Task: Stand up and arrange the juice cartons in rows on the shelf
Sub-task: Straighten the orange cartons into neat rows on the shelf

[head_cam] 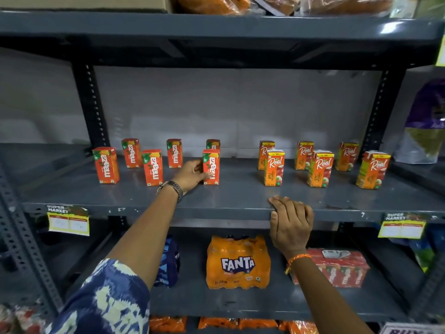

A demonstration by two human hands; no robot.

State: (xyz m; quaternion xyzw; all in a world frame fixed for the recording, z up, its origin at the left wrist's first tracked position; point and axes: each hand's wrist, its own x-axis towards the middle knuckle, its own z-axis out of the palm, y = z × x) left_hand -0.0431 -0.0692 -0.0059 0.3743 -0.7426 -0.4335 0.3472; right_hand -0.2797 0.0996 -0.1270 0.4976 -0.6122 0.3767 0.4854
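Left grip (192, 174) is wrapped round the upright orange Maaza juice carton (213, 162), standing just right of its palm on the grey metal shelf (240, 196), while the right grip (290, 220) hooks that shelf's front edge.

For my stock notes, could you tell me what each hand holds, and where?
The left hand grips a juice carton by its left side; the right hand holds the front edge of the shelf.
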